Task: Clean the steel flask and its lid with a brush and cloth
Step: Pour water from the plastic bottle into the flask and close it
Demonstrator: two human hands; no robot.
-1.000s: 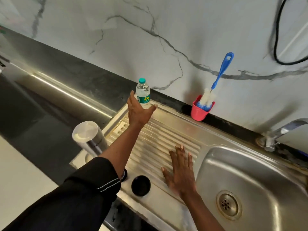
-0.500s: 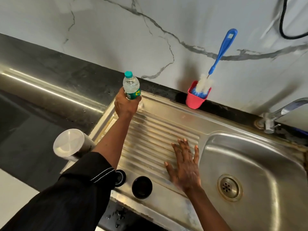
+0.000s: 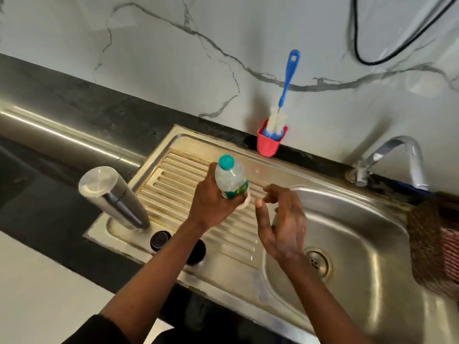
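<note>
The steel flask point(image 3: 113, 197) stands upside down at the left end of the ribbed drainboard point(image 3: 173, 194). Two black lid pieces lie near the front edge, one point(image 3: 160, 240) fully seen, the other point(image 3: 197, 252) half hidden by my left forearm. My left hand point(image 3: 211, 204) is shut on a small clear water bottle point(image 3: 231, 178) with a green cap, held over the drainboard. My right hand point(image 3: 283, 222) hovers beside it, fingers spread, holding nothing. A blue-handled bottle brush point(image 3: 285, 95) stands in a pink cup point(image 3: 269, 142) by the wall.
The steel sink basin point(image 3: 360, 244) with its drain point(image 3: 316, 261) lies to the right, the tap point(image 3: 397, 155) behind it. A brown woven thing with red-striped cloth point(image 3: 437, 244) sits at the right edge. A black cable point(image 3: 367, 45) hangs on the marble wall. Black counter lies left.
My left hand lifted the water bottle from the back of the drainboard and brought it toward the middle. My right hand rose off the drainboard and moved up beside the bottle.
</note>
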